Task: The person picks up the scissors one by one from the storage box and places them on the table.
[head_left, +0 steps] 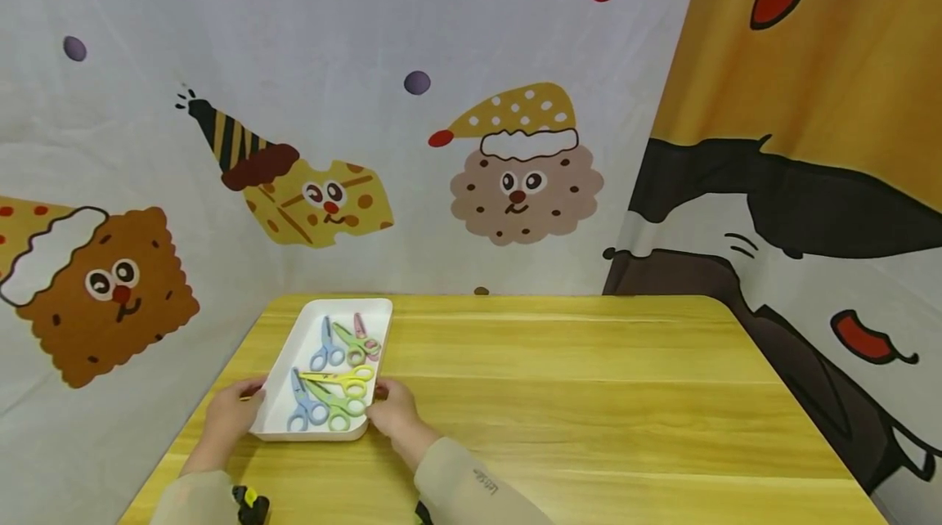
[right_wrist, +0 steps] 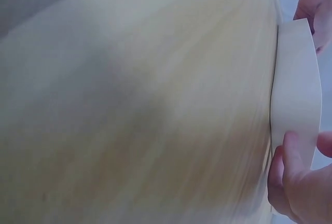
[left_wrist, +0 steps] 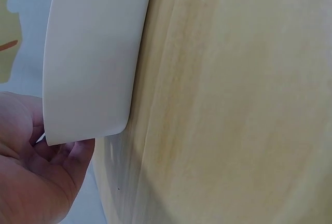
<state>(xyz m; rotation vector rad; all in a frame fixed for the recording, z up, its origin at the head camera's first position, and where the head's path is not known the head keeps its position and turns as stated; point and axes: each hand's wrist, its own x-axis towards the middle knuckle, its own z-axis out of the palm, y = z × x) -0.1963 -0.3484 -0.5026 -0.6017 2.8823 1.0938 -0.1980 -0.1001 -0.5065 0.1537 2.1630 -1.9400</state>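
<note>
A white rectangular tray (head_left: 294,330) rests at the left part of the table, with several pairs of small scissors inside. Yellow scissors (head_left: 355,382) lie across the middle, over green scissors (head_left: 340,409) and beside blue scissors (head_left: 298,404). Farther back are another blue pair (head_left: 327,349), another green pair (head_left: 356,349) and a pink pair (head_left: 360,325). My left hand (head_left: 230,413) grips the tray's left side; in the left wrist view its fingers curl by the white wall (left_wrist: 93,63). From the right, my right hand (head_left: 397,408) holds the opposite side, thumb and fingers about the wall (right_wrist: 294,79).
The yellow wood-grain table (head_left: 589,394) stretches away to the right of the tray. A white curtain (head_left: 331,34) with cartoon prints hangs behind the table's back edge and along its left side.
</note>
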